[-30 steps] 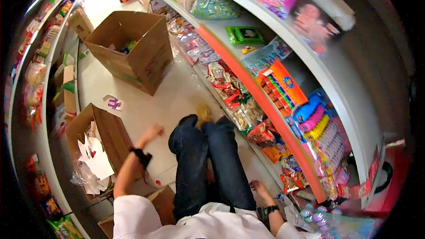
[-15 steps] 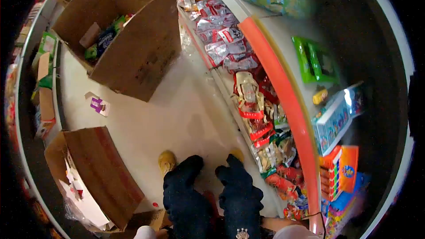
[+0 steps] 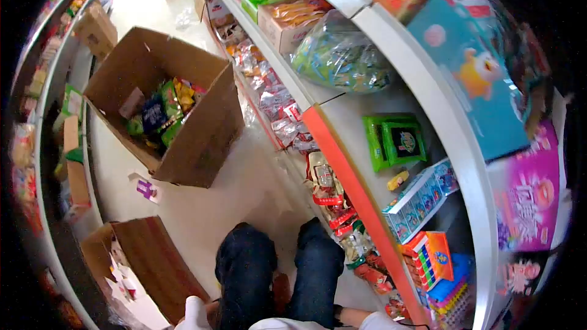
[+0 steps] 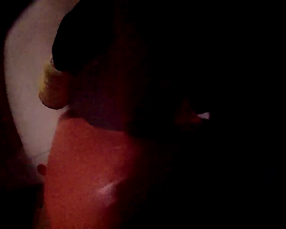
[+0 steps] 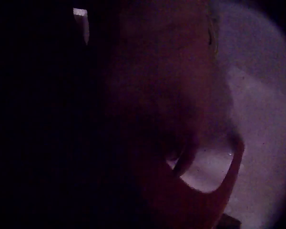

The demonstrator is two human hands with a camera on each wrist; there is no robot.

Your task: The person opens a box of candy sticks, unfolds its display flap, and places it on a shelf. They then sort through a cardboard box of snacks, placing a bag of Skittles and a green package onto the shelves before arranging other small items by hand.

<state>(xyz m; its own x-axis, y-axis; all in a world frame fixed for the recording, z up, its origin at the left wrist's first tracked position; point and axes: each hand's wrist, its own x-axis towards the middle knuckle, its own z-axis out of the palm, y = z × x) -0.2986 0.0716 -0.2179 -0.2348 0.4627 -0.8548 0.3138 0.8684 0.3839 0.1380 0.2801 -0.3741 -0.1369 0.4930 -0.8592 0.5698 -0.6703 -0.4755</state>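
In the head view the left forearm [image 3: 212, 309] and the right forearm [image 3: 354, 316] reach in beside the thighs at the bottom; the legs hide both hands. Bent knees in dark trousers [image 3: 247, 263] fill the lower middle, with something red [image 3: 281, 287] between them. The left wrist view is very dark: a smooth orange-red surface [image 4: 86, 167] lies below dark cloth, near a yellowish shoe [image 4: 54, 88]. A dim reddish shape [image 5: 205, 205] curves around a gap in the right wrist view. Whether either hand holds something cannot be made out.
A large carton [image 3: 205, 128] with packets stands on the floor [image 3: 232, 198], ahead and left. Nearer is a carton [image 3: 156, 256] with white paper. Shelves along the right hold a green packet [image 3: 403, 140], a bag [image 3: 342, 55] and an orange box [image 3: 437, 256]. More shelves line the left.
Both hands, visible beside the legs a second ago, are now hidden. The head view dipped toward the floor, then rose again, bringing more of the right shelves into sight.
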